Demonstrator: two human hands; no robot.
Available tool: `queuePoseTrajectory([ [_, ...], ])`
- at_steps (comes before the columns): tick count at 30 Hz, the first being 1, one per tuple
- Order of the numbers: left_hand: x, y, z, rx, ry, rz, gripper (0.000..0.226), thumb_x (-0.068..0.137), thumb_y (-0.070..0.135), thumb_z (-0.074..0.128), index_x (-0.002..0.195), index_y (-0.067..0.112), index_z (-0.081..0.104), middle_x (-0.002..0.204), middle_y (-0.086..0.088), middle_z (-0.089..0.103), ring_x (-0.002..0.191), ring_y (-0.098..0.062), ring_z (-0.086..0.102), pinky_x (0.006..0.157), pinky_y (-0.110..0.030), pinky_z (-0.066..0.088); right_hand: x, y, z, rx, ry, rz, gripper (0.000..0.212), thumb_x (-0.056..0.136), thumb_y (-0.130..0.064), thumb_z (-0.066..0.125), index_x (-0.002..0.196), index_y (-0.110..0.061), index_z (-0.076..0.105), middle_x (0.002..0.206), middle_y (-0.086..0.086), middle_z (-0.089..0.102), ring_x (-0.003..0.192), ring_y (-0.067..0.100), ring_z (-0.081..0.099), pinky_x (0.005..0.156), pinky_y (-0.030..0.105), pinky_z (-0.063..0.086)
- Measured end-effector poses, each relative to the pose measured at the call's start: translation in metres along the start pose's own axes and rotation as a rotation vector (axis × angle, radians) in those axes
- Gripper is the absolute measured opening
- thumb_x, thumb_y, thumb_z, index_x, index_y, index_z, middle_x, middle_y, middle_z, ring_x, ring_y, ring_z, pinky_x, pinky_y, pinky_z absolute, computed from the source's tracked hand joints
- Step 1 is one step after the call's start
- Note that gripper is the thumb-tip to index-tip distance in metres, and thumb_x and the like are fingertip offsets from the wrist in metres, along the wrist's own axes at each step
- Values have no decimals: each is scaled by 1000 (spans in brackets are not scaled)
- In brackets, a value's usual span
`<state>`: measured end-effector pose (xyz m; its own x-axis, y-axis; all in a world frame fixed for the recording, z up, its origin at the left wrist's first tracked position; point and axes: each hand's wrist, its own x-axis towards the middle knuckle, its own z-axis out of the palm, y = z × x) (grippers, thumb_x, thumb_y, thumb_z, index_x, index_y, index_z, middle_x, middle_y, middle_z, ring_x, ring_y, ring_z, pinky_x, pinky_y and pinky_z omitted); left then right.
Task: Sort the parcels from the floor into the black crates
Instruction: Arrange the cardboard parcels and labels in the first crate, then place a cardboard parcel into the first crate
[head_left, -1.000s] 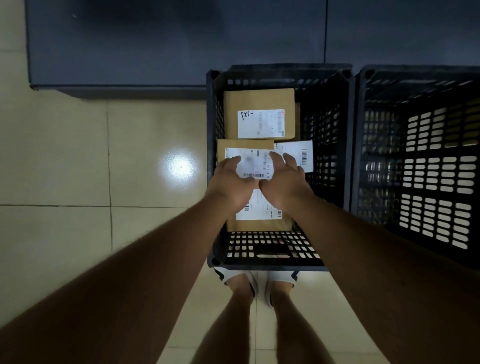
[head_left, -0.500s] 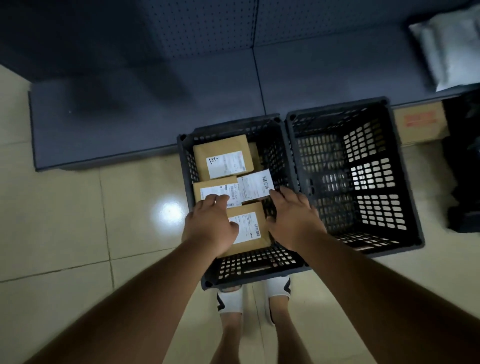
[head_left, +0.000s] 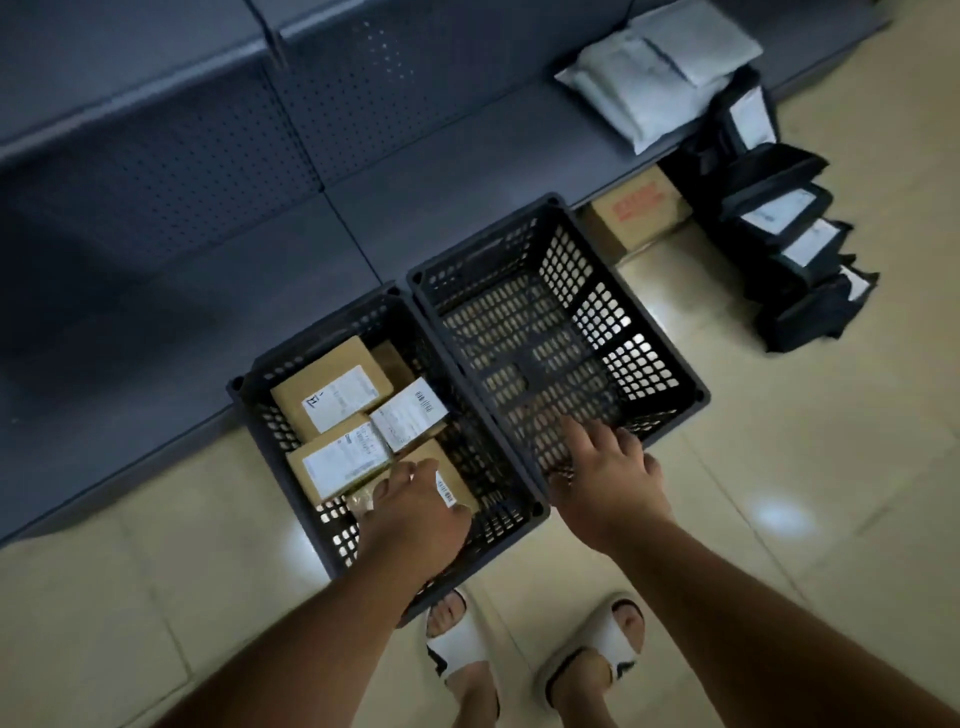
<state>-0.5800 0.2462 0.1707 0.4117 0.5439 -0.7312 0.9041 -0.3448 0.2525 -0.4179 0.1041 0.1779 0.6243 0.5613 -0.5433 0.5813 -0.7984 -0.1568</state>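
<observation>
Head view, looking down at two black crates side by side on a pale tiled floor (head_left: 156, 571), long sides touching, against a dark grey shelf unit (head_left: 208, 182).

Left crate (head_left: 249, 415): holds several brown cardboard parcels with white labels. Far parcel (head_left: 332, 387) lying flat with label up; middle parcel (head_left: 337, 462) just in front of it; small white-labelled parcel (head_left: 408, 415) to the right, touching both. Near parcel (head_left: 447, 475) partly hidden under the left hand.

Left hand (head_left: 415, 514): over the near end of the left crate, palm down, fingers loosely bent toward the near parcel; contact or grip not discernible, since the hand hides the parcel's top.

Right crate (head_left: 685, 384): lattice walls and floor, no parcel seen inside.

Right hand (head_left: 608, 473): palm down over the near rim of the right crate, fingers spread and fairly straight, holding nothing.

Farther right, on the floor: a row of black bags (head_left: 795, 249) with white labels, leaning one on another; a brown carton (head_left: 636, 213) with red print tucked partly under the shelf edge. On the shelf above: a stack of grey padded mailers (head_left: 660, 78).

Bottom of view: two feet in white slides (head_left: 519, 654), just in front of the crates.
</observation>
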Motion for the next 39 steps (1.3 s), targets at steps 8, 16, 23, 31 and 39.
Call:
queuePoseTrajectory([
  [8,-2,100,28,197,-10,121,64,92,48,51,150,29,33,157,0,30,138,-26,33,107,-49,40,-23,100,-1,102,32,165,71,89,-60,38,151,-37,10,159,2,30,145,37,24,111,60,29],
  [16,-23,221,91,420,-16,269,66,92,54,46,151,26,34,156,-1,31,136,-26,35,103,-46,43,-59,227,-5,198,30,358,68,92,-57,37,150,-36,10,158,1,27,145,36,22,110,59,29],
  [23,-53,329,137,553,-19,396,66,91,58,44,151,30,37,155,2,34,138,-25,36,105,-45,38,-89,330,-9,328,34,527,67,93,-60,31,152,-36,10,157,-1,29,142,34,24,107,58,28],
  [31,-63,422,191,634,-53,487,69,90,59,45,151,29,37,155,1,34,141,-25,34,107,-43,36,-100,412,-15,427,21,656,67,94,-59,31,153,-36,8,160,0,24,146,35,19,110,61,26],
  [39,-35,517,217,672,-118,596,68,89,56,45,151,29,37,154,0,35,140,-25,33,106,-44,37,-73,469,-31,468,8,760,67,93,-60,30,152,-36,8,158,0,26,144,35,20,110,64,22],
])
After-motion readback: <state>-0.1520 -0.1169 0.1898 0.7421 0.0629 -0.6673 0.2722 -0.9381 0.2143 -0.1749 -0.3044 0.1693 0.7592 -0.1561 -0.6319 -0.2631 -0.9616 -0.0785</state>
